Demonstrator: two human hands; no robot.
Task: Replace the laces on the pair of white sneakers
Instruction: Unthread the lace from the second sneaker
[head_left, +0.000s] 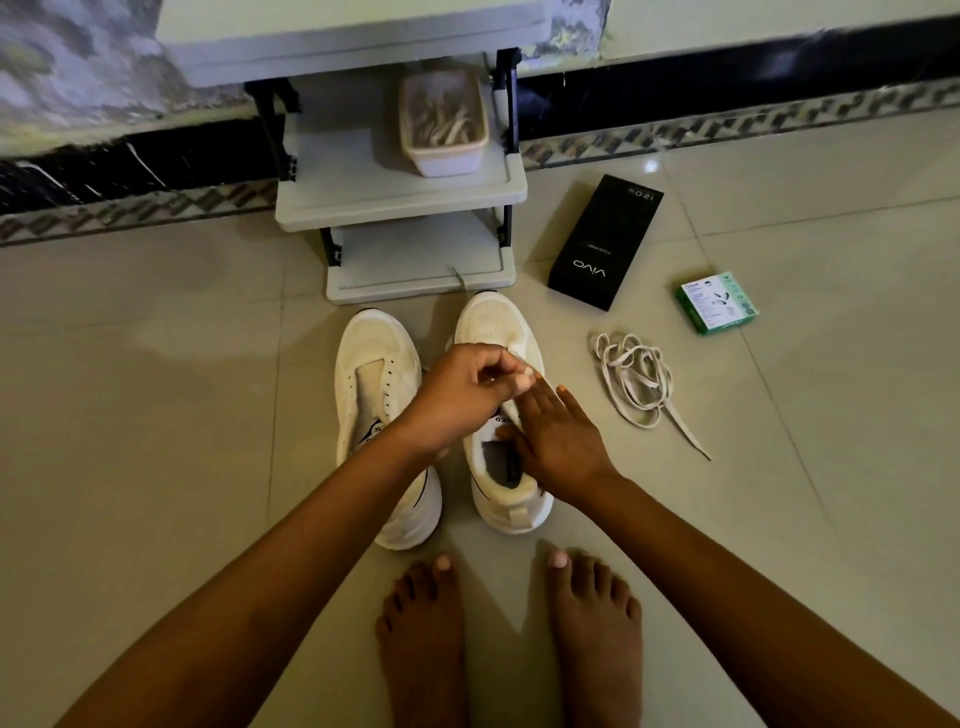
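White lace is pinched in the left hand over the right-side sneaker, steadied by the flattened, unclosed right hand, its long axis running away toward the shelf.

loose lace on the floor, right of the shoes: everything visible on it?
The loose lace is flat, off-white, and looks like woven fabric. It lies in a tangle of overlapping loops on the tiled floor, with one end trailing out towards the lower right. Neither hand nor shoe touches it; the green box sits apart, beyond it.
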